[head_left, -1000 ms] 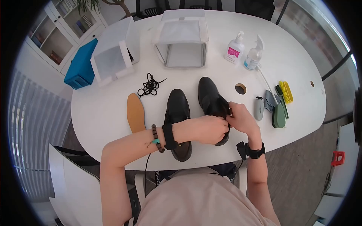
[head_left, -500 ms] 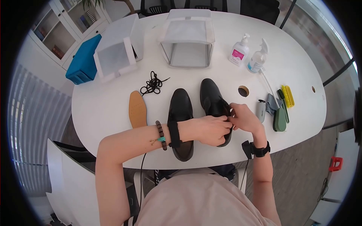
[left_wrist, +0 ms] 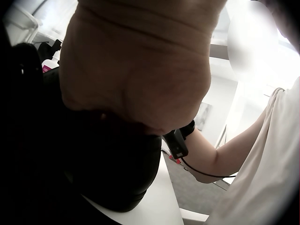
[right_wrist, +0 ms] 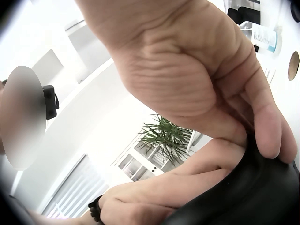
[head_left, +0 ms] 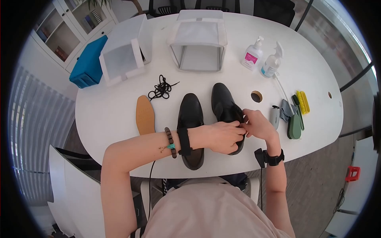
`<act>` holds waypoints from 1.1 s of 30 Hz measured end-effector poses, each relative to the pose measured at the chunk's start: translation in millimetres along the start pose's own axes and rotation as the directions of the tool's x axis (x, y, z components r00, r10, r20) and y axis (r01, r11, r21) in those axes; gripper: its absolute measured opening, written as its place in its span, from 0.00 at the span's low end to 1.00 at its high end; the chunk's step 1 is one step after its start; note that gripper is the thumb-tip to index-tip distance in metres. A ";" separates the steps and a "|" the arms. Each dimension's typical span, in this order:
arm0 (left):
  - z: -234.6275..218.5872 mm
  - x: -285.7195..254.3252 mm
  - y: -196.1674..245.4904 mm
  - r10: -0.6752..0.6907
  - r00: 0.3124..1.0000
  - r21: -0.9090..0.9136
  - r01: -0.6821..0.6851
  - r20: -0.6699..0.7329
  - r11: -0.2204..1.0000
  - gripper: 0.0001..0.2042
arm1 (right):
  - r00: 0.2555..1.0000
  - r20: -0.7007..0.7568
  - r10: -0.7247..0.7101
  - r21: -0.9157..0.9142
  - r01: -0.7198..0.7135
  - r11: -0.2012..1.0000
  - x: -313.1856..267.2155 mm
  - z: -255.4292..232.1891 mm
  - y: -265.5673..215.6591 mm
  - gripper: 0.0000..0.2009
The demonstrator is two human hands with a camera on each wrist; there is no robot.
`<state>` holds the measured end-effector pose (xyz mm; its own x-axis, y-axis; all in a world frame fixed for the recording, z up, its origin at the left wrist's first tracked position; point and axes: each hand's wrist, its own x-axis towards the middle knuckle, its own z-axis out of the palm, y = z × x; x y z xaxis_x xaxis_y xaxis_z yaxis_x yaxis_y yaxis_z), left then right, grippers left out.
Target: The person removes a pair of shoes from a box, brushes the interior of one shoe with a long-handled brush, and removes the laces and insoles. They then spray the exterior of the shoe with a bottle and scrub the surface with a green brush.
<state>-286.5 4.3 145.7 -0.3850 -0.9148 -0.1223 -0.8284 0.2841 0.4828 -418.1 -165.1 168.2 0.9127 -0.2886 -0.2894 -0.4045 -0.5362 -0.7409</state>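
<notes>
Two black leather shoes lie side by side on the white table. The right-hand shoe (head_left: 222,97) is under both hands, its heel end partly hidden. My left hand (head_left: 221,137) crosses over its opening, fingers bent down at the collar. My right hand (head_left: 257,123) pinches the collar's right side, fingers on the outer leather (right_wrist: 269,187). In the left wrist view the left palm (left_wrist: 136,70) hides its own fingertips above the dark shoe (left_wrist: 126,178). The other shoe (head_left: 190,109) passes under the left wrist. A tan insole (head_left: 145,113) and a tangled black shoelace (head_left: 162,88) lie left.
Two clear boxes (head_left: 198,33) (head_left: 119,65) and a blue case (head_left: 88,63) stand at the back. On the right are a pump bottle (head_left: 252,55), a spray bottle (head_left: 270,65), a yellow brush (head_left: 303,102), a green brush (head_left: 294,127), a grey cloth (head_left: 285,110) and a small grey bottle (head_left: 274,117).
The head view has shifted slightly. The left hand's knuckles have turned a little and its fingers have come closer to the right fingertips; both hands stay at the same shoe.
</notes>
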 end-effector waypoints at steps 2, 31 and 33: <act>3.3 1.5 -2.7 0.026 0.999 0.008 -0.026 -0.025 1.000 0.15 | 1.000 0.005 0.004 0.007 -0.004 1.000 0.3 -0.5 1.8 0.13; -64.9 -54.8 5.8 -0.152 0.966 -0.837 -0.095 -0.207 0.539 0.26 | 0.930 -0.293 -0.220 -0.242 0.150 0.959 -1.9 50.0 15.7 0.20; -71.5 -67.6 5.4 -0.165 0.947 -0.832 -0.148 -0.274 0.534 0.27 | 0.923 -0.322 -0.212 -0.246 0.135 0.960 -6.2 56.6 8.4 0.22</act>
<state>-235.8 47.2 218.6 -0.1168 -0.9922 0.0425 -0.0469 0.0483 0.9977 -423.9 -123.0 129.4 0.9091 -0.4077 0.0854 -0.2794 -0.7489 -0.6009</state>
